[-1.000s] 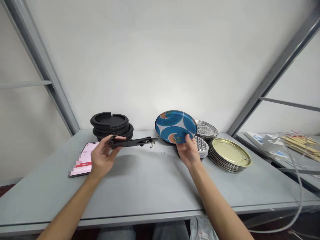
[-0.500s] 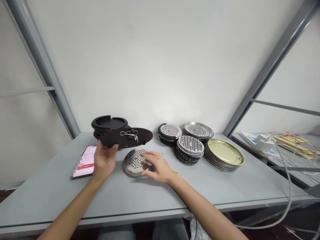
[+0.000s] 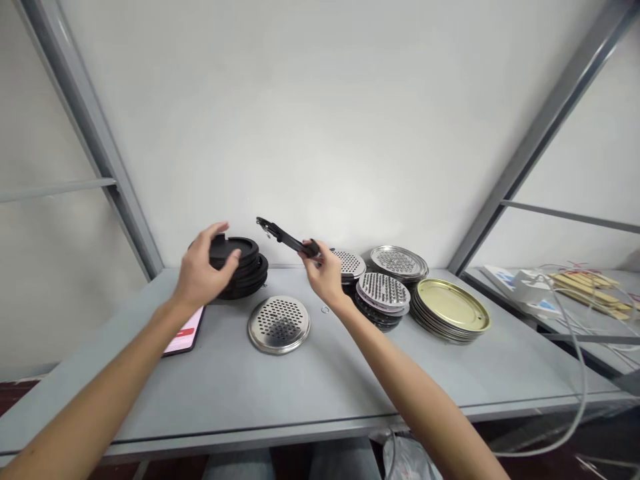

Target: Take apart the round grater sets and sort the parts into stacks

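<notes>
My right hand grips a black disc by its near right edge, held in the air, tilted and seen almost edge-on. A small metal clip shows at its far left side. My left hand is open, fingers spread, over the stack of black rimmed discs at the back left; whether it touches the top one I cannot tell. Below and between my hands lies a round perforated metal grater plate on the table. A small metal ring lies to its right.
A phone lies partly under my left forearm. At the right stand round grater plates on black holders, stacked grater discs, silver plates and gold-coloured lids. A white cable hangs by the right table edge.
The black disc has passed from my left hand to my right and is raised and tilted. My left hand has moved up to the black stack. My right hand has left the grater plate.
</notes>
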A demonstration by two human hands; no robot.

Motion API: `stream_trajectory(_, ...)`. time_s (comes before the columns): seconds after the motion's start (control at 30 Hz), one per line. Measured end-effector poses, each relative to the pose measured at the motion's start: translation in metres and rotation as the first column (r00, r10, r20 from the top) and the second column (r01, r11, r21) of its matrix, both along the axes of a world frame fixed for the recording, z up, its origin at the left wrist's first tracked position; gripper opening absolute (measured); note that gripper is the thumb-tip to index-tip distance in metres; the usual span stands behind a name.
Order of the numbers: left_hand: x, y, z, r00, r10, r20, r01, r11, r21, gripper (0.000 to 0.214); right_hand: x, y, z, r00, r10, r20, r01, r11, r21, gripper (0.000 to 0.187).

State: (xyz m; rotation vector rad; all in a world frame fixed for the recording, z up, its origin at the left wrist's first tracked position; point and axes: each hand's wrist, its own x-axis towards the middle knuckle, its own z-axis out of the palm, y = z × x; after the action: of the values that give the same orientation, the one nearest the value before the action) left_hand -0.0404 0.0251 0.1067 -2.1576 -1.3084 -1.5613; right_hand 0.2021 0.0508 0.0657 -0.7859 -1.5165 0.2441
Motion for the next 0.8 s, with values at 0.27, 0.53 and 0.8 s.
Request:
stream_trajectory(0.27,-0.066,0.066,-0.006,0.881,0.221,-0.418,-0.365,0.88,-0.305,0.043,-0.059,0.057,0.006,0.897,-0.105,0.43,0.05,0.989,0.137,0.037)
stream_trajectory(0.53,-0.066,0.067,-0.018,0.916,0.166,-0.364,-0.275,0.923,-0.271,0.061,-0.063,0.076,0.004,0.838,-0.04,0.545,0.049,0.999,-0.002,0.047)
stream_trajectory(0.8,-0.07,0.061,-0.017,0.932,0.023,-0.361,-0.133,0.949,-0.284,0.078,-0.07,0.067,0.013,0.773,0.053,0.632,-0.025,0.998,-0.052,0.05)
